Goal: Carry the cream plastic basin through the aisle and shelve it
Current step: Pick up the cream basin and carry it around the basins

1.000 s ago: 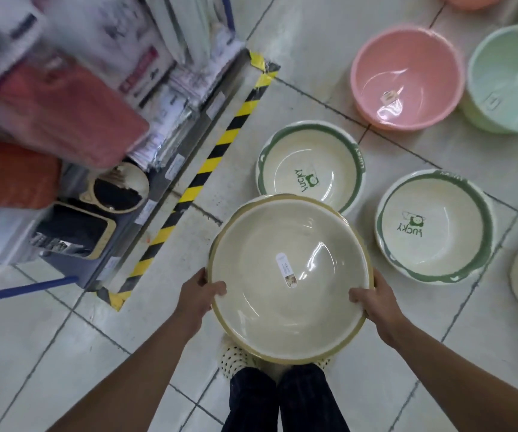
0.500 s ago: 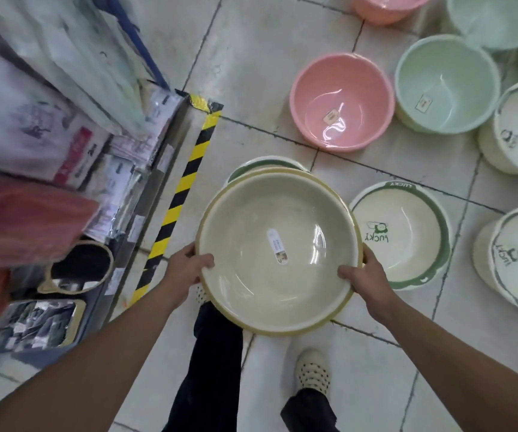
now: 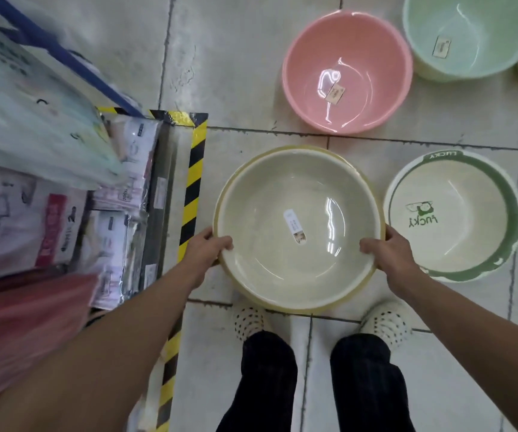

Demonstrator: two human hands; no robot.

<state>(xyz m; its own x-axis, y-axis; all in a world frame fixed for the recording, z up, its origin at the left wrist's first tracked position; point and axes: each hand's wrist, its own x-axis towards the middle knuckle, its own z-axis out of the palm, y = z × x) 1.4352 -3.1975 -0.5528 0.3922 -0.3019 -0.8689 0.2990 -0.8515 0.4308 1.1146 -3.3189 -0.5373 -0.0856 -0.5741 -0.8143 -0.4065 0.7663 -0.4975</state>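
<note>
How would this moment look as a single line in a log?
stage: carrying | cream basin: upright, empty | left hand: gripping rim | right hand: gripping rim | shelved: not yet

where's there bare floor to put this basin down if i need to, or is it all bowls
Bare tile lies ahead between the striped tape and the pink basin, and behind the shoes. The right is crowded: the green-rimmed basin sits close beside the cream basin, the mint basin beyond. Both hands, left hand and right hand, grip its rim.
</note>
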